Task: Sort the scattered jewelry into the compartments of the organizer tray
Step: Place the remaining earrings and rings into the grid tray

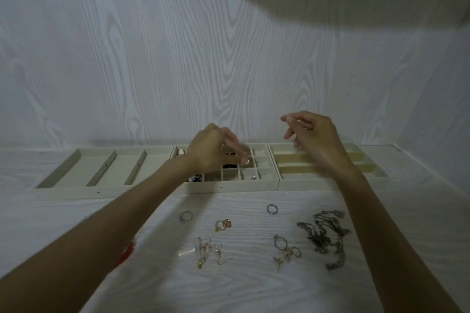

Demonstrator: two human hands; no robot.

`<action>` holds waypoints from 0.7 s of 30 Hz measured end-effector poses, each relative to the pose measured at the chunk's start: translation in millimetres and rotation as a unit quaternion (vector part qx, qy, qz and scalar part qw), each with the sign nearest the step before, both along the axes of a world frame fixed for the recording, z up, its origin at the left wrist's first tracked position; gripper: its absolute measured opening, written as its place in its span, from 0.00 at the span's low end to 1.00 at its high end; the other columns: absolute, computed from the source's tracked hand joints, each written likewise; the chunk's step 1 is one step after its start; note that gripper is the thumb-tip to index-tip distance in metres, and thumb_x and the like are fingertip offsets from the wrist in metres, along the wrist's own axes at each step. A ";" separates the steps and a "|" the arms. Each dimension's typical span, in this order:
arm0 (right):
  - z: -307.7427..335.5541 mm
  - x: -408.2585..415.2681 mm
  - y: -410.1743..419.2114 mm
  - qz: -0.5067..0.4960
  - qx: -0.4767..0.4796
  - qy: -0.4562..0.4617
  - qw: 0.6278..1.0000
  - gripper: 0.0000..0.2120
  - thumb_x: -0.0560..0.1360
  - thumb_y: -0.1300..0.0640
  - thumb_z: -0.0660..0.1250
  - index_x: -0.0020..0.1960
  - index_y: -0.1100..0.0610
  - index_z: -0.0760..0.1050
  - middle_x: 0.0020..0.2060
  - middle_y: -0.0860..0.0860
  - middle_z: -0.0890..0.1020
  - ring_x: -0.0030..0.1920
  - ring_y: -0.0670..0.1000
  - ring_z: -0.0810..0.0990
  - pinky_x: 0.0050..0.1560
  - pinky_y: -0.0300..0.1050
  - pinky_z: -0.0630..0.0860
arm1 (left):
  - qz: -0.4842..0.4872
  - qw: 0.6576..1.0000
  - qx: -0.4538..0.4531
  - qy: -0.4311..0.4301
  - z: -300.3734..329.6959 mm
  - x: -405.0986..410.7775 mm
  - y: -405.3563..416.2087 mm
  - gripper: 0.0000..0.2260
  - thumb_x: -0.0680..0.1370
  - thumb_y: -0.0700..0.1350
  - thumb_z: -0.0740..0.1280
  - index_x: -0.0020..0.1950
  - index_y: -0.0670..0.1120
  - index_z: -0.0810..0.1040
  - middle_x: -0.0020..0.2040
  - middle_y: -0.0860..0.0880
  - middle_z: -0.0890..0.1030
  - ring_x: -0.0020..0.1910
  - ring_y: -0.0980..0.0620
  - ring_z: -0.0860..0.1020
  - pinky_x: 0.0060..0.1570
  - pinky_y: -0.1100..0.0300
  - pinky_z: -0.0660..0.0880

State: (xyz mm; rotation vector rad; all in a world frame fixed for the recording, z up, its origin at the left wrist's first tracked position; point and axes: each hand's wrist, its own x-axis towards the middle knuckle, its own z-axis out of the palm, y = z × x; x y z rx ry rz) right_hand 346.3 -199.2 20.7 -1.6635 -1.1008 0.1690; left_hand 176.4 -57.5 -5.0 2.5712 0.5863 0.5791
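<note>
Three beige organizer trays stand side by side at the back of the table. My left hand [216, 152] hovers over the middle grid tray [229, 186], and its fingertips pinch what looks like a small rose-gold ring [246, 161], blurred. Some grid cells hold small pieces. My right hand [315, 134] hangs raised above the right tray [318, 183], fingers loosely curled around nothing. Loose on the table in front lie a silver ring [186, 215], another ring [272, 209], gold earrings [223, 224], a cluster of clear earrings [208, 251], hoops and studs [287, 249], and a dark chain necklace [328, 234].
The left tray [101, 168] has long slanted compartments with nothing visible in them. A white wood-grain wall rises right behind the trays, and a side wall closes in at the far right. A red patch [126, 253] shows beneath my left forearm.
</note>
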 end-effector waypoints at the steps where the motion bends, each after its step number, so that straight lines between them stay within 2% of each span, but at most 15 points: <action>1: -2.1 1.4 0.3 0.015 -0.025 -0.007 1.000 0.09 0.79 0.55 0.62 0.53 0.54 0.80 0.35 0.48 0.82 0.29 0.42 0.75 0.31 0.27 0.71 | -0.009 0.998 0.031 0.055 -3.2 3.6 4.6 0.08 0.67 0.57 0.74 0.45 0.63 0.83 0.42 0.63 0.76 0.50 0.56 0.72 0.52 0.55 0.71; 4: -6.9 2.7 3.3 0.056 -0.083 -0.024 0.995 0.08 0.78 0.58 0.63 0.51 0.54 0.81 0.34 0.48 0.82 0.28 0.38 0.76 0.31 0.26 0.70 | -0.011 0.989 0.064 0.134 -8.4 12.3 5.5 0.08 0.71 0.53 0.73 0.49 0.58 0.84 0.37 0.64 0.71 0.45 0.59 0.67 0.44 0.63 0.63; 7: -11.9 0.9 5.0 0.086 -0.123 -0.044 0.988 0.07 0.78 0.58 0.64 0.49 0.53 0.81 0.33 0.47 0.82 0.29 0.36 0.77 0.33 0.27 0.72 | -0.008 0.989 0.018 0.145 -11.9 18.1 2.8 0.06 0.72 0.51 0.72 0.49 0.57 0.85 0.32 0.64 0.73 0.36 0.60 0.71 0.35 0.67 0.65; 11: -18.1 -1.8 8.2 0.096 -0.170 -0.083 0.977 0.07 0.77 0.56 0.64 0.48 0.49 0.81 0.32 0.45 0.82 0.31 0.42 0.79 0.33 0.30 0.73 | 0.014 0.983 0.010 0.184 -10.5 27.9 1.8 0.06 0.72 0.51 0.72 0.48 0.56 0.85 0.40 0.57 0.83 0.41 0.56 0.77 0.40 0.60 0.73; 14: -21.0 -4.3 11.6 0.098 -0.183 -0.092 0.974 0.07 0.77 0.56 0.64 0.47 0.49 0.81 0.33 0.47 0.83 0.29 0.41 0.77 0.32 0.30 0.72 | 0.045 0.973 0.046 0.223 -8.4 35.9 -2.2 0.07 0.72 0.53 0.72 0.49 0.57 0.85 0.45 0.56 0.83 0.48 0.53 0.78 0.41 0.61 0.71; 16: -23.2 -6.2 13.3 0.099 -0.202 -0.089 0.970 0.07 0.77 0.56 0.64 0.48 0.50 0.81 0.33 0.48 0.83 0.29 0.42 0.77 0.34 0.34 0.73 | 0.066 0.967 0.060 0.240 -8.8 40.8 -3.7 0.09 0.71 0.55 0.72 0.50 0.57 0.84 0.49 0.55 0.83 0.51 0.51 0.78 0.43 0.60 0.70; 18: -25.7 -7.9 13.7 0.108 -0.229 -0.085 0.964 0.06 0.77 0.56 0.65 0.49 0.52 0.81 0.32 0.49 0.83 0.29 0.42 0.77 0.37 0.38 0.74 | 0.082 0.963 0.063 0.249 -9.5 44.3 -4.7 0.11 0.71 0.56 0.72 0.52 0.57 0.84 0.52 0.53 0.82 0.52 0.50 0.78 0.44 0.59 0.70; 21: -26.7 -10.3 10.9 0.122 -0.264 -0.101 0.951 0.06 0.77 0.56 0.65 0.50 0.52 0.81 0.32 0.49 0.82 0.26 0.37 0.76 0.37 0.36 0.72 | 0.100 0.962 0.057 0.248 -10.3 46.3 -5.1 0.14 0.70 0.56 0.73 0.53 0.55 0.83 0.53 0.52 0.82 0.52 0.49 0.78 0.45 0.58 0.71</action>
